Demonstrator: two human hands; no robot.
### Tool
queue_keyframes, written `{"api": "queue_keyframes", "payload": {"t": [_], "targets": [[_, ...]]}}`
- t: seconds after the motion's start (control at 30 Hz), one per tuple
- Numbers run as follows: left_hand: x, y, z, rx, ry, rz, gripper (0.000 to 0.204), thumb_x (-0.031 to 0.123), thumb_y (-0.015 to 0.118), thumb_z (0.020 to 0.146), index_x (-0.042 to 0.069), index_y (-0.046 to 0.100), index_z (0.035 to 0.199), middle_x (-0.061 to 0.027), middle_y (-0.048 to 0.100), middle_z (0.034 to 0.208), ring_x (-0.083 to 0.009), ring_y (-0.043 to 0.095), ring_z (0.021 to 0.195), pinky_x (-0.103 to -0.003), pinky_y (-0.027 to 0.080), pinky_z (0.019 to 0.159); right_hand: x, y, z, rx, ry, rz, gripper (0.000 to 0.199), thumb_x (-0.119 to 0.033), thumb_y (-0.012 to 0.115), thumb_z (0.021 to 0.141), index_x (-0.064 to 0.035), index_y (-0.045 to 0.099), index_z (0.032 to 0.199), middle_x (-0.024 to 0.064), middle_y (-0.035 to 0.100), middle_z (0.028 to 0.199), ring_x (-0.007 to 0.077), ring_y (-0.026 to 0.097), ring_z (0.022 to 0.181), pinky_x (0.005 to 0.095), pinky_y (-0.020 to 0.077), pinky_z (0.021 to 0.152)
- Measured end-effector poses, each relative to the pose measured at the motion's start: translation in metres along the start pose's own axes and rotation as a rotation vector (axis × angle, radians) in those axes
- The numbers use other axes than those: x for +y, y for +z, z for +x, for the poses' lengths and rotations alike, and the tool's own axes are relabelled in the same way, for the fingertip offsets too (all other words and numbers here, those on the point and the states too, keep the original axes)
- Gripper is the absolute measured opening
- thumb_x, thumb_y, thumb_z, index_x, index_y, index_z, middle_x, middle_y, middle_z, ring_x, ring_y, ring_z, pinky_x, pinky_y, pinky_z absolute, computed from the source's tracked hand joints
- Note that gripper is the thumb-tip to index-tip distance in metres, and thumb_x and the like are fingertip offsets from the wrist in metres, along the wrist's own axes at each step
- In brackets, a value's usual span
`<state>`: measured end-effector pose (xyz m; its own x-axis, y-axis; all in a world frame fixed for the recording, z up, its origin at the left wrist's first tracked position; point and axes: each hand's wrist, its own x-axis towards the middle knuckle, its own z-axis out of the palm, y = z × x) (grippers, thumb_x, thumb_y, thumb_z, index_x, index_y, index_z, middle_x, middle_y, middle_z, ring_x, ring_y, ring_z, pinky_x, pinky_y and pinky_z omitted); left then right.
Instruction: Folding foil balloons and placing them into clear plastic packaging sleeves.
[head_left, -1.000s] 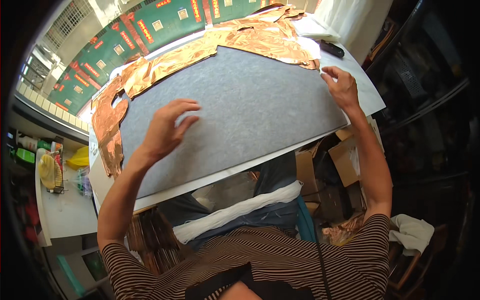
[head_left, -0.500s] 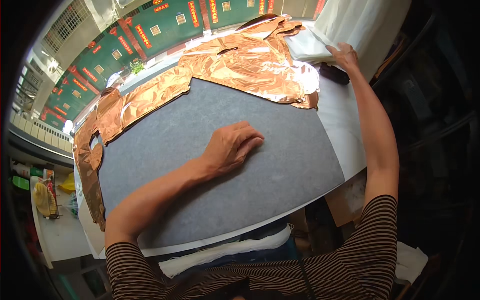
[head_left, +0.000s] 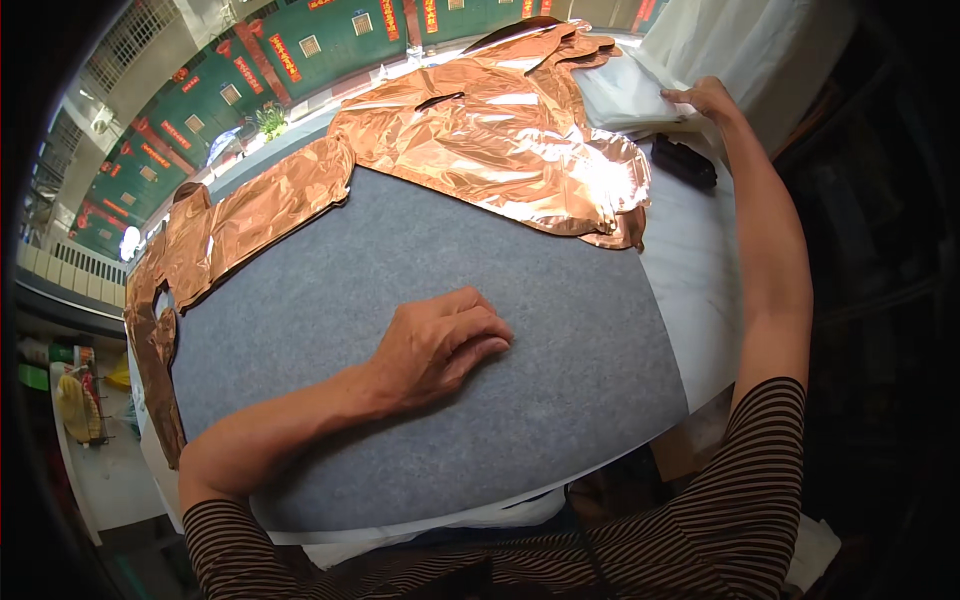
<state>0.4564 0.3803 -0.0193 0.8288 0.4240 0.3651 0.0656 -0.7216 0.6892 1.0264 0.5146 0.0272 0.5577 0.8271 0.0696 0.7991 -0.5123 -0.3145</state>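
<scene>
My left hand (head_left: 440, 345) rests on the grey mat (head_left: 420, 440) with its fingers curled together, and nothing shows in them. At the far right, my right hand (head_left: 708, 97) reaches to a pile of clear plastic bags (head_left: 625, 98), its fingers closed at the edge of the plastic. Flat copper-coloured foil balloons (head_left: 480, 140) lie piled across the far side of the mat. Another strip of this shiny foil (head_left: 265, 215) runs to the left and bends down along the mat's left edge.
A black object (head_left: 685, 162) lies by the bags on the white tabletop (head_left: 690, 260). White sheer cloth or plastic (head_left: 740, 40) hangs at the far right. A shelf (head_left: 110, 490) with small items stands at lower left. A window ledge and potted plant (head_left: 271, 120) are beyond the table.
The view has shifted, so the mat and foil sit a little lower. My right hand stays at the plastic bags, and the black object beside it shows more fully. My left hand remains on the mat.
</scene>
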Motion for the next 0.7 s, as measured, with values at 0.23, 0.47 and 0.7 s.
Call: {"api": "queue_keyframes", "payload": {"t": [0.23, 0.47, 0.7], "targets": [[-0.001, -0.001, -0.001, -0.014, -0.031, 0.012, 0.009, 0.009, 0.076, 0.087, 0.004, 0.070, 0.092, -0.0082, 0.067, 0.090, -0.0243, 0.069, 0.079, -0.035, 0.055, 0.068, -0.013, -0.008, -0.013, -0.102, -0.035, 0.086, 0.080, -0.063, 0.092, 0.059, 0.0085, 0.069, 0.086, 0.0119, 0.060, 0.074, 0.0210, 0.053, 0.065, 0.0419, 0.0413, 0.058], [-0.002, 0.002, -0.001, -0.020, -0.062, 0.010, 0.011, 0.009, 0.078, 0.084, 0.006, 0.071, 0.092, -0.0082, 0.066, 0.089, -0.0242, 0.068, 0.081, -0.035, 0.054, 0.069, -0.020, -0.002, -0.026, -0.023, 0.064, 0.159, 0.074, -0.068, 0.089, 0.061, -0.0008, 0.064, 0.078, 0.0071, 0.055, 0.068, 0.0197, 0.047, 0.059, 0.0369, 0.0376, 0.056], [-0.002, 0.001, -0.001, -0.010, -0.046, 0.003, 0.011, 0.008, 0.078, 0.084, 0.006, 0.071, 0.093, -0.0083, 0.066, 0.089, -0.0244, 0.068, 0.081, -0.035, 0.054, 0.069, -0.033, -0.021, -0.015, -0.190, 0.162, -0.053, 0.074, -0.066, 0.091, 0.059, -0.0002, 0.061, 0.076, 0.0091, 0.058, 0.070, 0.0202, 0.053, 0.063, 0.0393, 0.0401, 0.057]]}}
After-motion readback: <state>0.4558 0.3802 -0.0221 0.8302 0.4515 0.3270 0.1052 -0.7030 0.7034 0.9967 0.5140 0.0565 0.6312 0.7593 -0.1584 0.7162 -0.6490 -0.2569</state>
